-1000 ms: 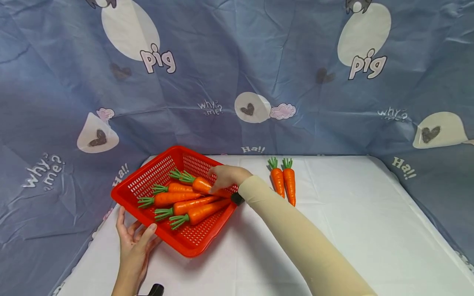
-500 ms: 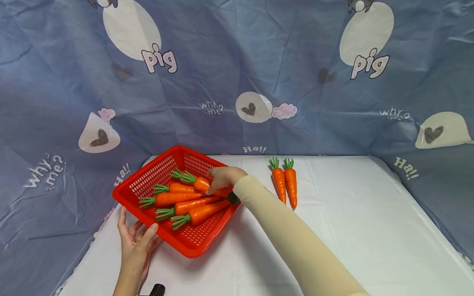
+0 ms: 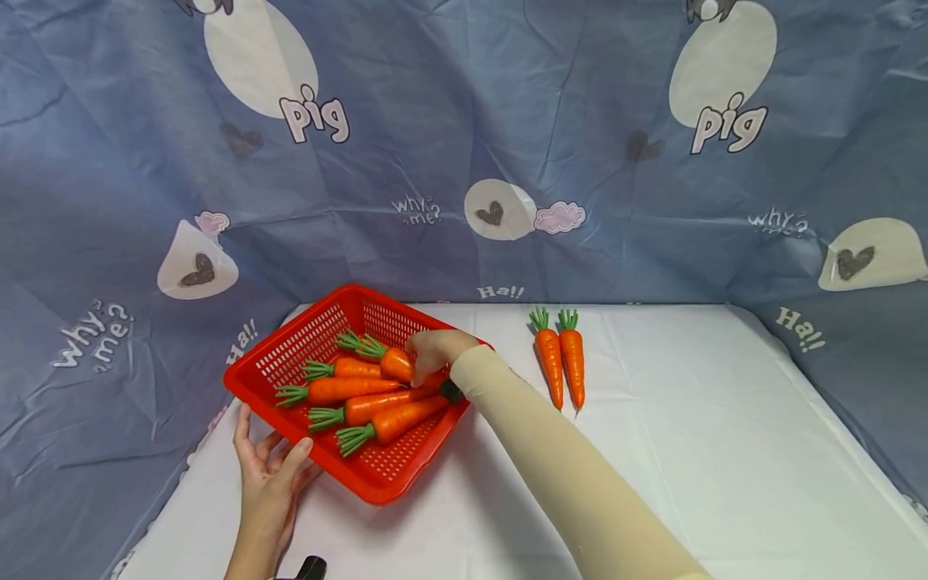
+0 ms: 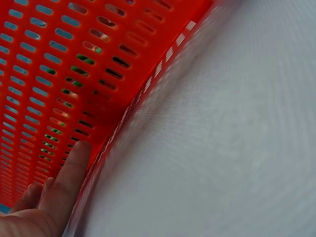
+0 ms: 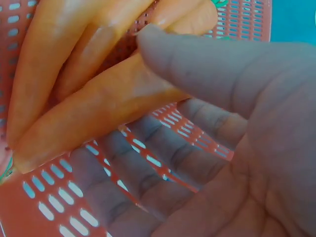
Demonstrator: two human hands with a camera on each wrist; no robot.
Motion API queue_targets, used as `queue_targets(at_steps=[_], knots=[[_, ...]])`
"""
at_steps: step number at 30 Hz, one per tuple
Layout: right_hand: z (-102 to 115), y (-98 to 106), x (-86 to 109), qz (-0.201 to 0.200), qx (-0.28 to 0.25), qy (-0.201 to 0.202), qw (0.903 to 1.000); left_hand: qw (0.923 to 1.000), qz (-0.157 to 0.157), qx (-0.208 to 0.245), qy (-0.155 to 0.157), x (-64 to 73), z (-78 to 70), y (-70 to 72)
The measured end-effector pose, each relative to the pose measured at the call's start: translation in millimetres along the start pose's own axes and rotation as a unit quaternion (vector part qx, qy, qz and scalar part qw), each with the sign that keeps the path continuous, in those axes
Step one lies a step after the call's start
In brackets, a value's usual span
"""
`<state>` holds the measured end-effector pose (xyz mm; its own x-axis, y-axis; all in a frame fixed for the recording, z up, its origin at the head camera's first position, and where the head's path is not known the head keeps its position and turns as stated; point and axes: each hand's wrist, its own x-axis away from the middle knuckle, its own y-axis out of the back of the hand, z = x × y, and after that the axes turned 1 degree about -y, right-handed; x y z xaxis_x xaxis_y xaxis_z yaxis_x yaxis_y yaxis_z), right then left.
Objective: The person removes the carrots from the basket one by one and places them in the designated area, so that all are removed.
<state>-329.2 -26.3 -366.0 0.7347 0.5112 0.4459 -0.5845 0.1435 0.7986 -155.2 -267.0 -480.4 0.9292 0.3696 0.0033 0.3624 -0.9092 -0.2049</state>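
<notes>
A red plastic basket [image 3: 357, 485] holds several orange carrots [image 3: 335, 390] with green tops. My left hand [image 3: 270, 483] grips its near left side, thumb by the rim and the other fingers underneath. In the left wrist view those fingers [image 4: 68, 180] lie against the slotted red wall. My right hand [image 3: 437, 351] reaches into the far right part of the basket and holds a carrot [image 3: 395, 365]. Seen from the right wrist, the thumb [image 5: 197, 64] lies over the carrot and the other fingers pass beneath it. The sleeve and wrist hide some carrot tips.
Two more carrots [image 3: 560, 358] lie side by side on the white tabletop [image 3: 696, 451], right of the basket. A blue patterned cloth [image 3: 602, 161] hangs behind the table and along its sides.
The whole head view has shifted slightly to the right. The right forearm has drawn a little left against the scene; both hands otherwise keep their places at the basket.
</notes>
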Motion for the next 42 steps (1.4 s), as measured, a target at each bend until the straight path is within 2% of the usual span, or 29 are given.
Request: queue_targets(at_steps=[6,10,23,30,37,42], knots=[[3.3,-4.6,-0.3,0.004,0.018,-0.003,0.9998,0.9999,0.0,-0.007,0.008,0.5,1.3,1.4],[4.1,-5.5,0.1,0.009,0.015,-0.02,0.9997,0.9999,-0.002,-0.013,0.011,0.5,1.1,0.9],[6.9,-4.7,-1.4,0.006,0.021,-0.04,0.999,0.9999,0.002,-0.013,0.007,-0.1,1.3,1.9],[6.7,-4.7,-1.8,-0.01,0.042,-0.008,0.999,0.9999,0.002,-0.013,0.006,-0.4,1.4,1.7],[6.1,-2.2,2.2,-0.039,0.016,0.003,0.9991,0.9999,0.002,-0.01,0.007,-1.6,3.1,3.1],[6.4,0.6,2.9,-0.046,0.009,0.008,0.9989,0.9999,0.0,-0.008,0.008,-0.8,2.5,2.2]])
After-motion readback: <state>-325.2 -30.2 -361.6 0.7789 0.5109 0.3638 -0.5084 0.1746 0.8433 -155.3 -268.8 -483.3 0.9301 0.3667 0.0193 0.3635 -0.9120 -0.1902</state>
